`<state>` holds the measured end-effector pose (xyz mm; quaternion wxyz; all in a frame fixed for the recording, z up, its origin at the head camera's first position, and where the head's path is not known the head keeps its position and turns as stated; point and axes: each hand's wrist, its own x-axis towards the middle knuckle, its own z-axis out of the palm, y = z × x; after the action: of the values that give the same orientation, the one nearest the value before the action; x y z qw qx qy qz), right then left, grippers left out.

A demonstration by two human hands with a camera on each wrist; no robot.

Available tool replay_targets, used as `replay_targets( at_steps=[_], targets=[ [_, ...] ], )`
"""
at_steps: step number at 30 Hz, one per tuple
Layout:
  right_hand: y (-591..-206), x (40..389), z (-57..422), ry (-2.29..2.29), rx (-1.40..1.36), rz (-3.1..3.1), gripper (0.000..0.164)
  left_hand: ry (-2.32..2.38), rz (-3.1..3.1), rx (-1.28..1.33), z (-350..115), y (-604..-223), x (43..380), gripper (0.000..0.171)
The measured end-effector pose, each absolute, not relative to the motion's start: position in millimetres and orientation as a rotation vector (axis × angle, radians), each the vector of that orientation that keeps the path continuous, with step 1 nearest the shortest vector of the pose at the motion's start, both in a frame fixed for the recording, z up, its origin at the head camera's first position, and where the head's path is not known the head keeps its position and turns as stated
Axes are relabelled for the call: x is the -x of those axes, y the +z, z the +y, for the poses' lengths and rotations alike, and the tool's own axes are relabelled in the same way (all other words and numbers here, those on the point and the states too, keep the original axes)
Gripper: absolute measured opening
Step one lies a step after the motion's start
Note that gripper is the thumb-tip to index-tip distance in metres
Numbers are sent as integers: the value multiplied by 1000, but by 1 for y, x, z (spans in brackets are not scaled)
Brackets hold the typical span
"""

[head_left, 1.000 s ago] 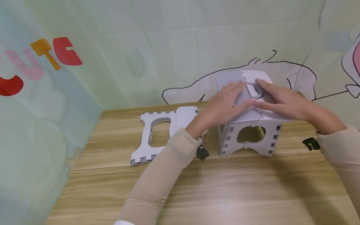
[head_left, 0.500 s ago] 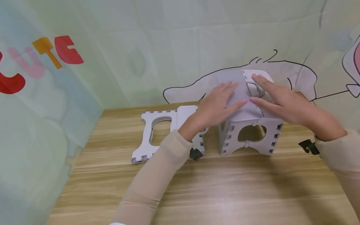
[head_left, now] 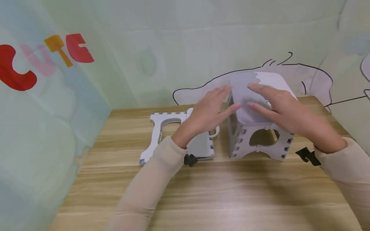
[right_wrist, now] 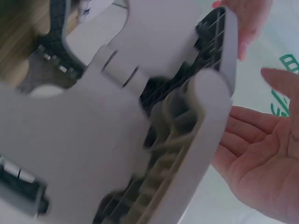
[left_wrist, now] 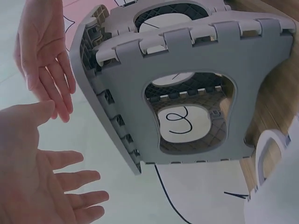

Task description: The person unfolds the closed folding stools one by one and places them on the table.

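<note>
A small folding step stool (head_left: 251,117) with a grey and white seat stands opened out at the right of the table. My right hand (head_left: 286,107) hovers over the seat with fingers extended and covers most of the handle opening. Near the seat's left edge is my left hand (head_left: 206,110), its fingers straight and thumb spread toward the other hand. The left wrist view has a gap between my left palm (left_wrist: 32,172) and the stool's side (left_wrist: 126,79). In the right wrist view, my right palm (right_wrist: 268,158) faces the seat edge (right_wrist: 196,154). Neither hand grips anything.
A second folding stool (head_left: 200,146), folded flat with a white carry handle (head_left: 215,132), lies on the table left of the standing one, partly behind my left arm. The wood-grain table (head_left: 214,195) meets a printed cloth backdrop (head_left: 179,51) behind and at left.
Both hands have lifted off the seat top and moved left, the left hand toward the folded stool. A wider gap shows between them. The standing stool keeps its place on the table.
</note>
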<state>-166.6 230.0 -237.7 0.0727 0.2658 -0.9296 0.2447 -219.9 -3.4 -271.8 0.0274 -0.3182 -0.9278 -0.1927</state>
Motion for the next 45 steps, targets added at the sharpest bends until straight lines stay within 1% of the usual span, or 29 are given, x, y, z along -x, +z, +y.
replay_targets(
  at_steps=[4,8,17,22,28,37,45],
  targets=[
    [-237,163,216,742,-822,-2722,51,-627,-2888,945,-16,-273,216,78],
    [-235,159,200,716,-846,-2685,49,-638,-2879,924,-28,-276,215,77],
    [-240,154,168,715,-897,-2668,45,-659,-2833,872,-56,-284,213,74],
    [-250,152,153,764,-862,-2728,47,-642,-2843,833,-67,-288,213,73],
    [-272,153,138,852,-782,-2778,48,-653,-2860,793,-77,-296,211,74],
    [-319,158,117,962,-711,-2701,50,-619,-2889,737,-93,-310,206,74],
    [-352,166,102,1169,-507,-2753,63,-583,-2859,751,-110,-325,203,71]
  ],
)
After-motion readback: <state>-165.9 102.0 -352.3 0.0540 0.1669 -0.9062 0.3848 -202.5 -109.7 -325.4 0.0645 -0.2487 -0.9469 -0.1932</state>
